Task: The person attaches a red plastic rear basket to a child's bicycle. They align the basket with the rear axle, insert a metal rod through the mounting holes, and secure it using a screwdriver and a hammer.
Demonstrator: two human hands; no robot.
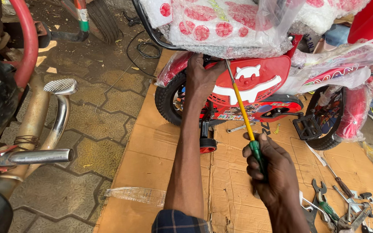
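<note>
A small red children's bicycle [255, 82] stands on flattened cardboard [234, 185] spread over a paved floor [96, 108], its seat and frame wrapped in clear plastic and bubble wrap [221, 26]. The left hand [200, 77] is pressed flat, fingers spread, against the top edge of the red chain guard [255, 80], just above the black rear tyre [165, 101]. The right hand [266, 172] is clenched around the green handle of a long screwdriver [243, 114], whose yellow shaft runs up and leftwards so that the metal tip meets the chain guard close beside the left hand's thumb. A small training wheel [207, 144] with a red hub hangs beside the rear tyre, touching the cardboard. A black pedal [306, 126] sticks out toward the front tyre [333, 138]. There is no box or tray here: loose tools [337, 207], among them spanners, pliers and another screwdriver, lie scattered straight on the cardboard near the right wrist, and a lone spanner [238, 128] lies under the bicycle. At the left edge stands part of a motorcycle [35, 142] with its chrome footrest and exhaust
</note>
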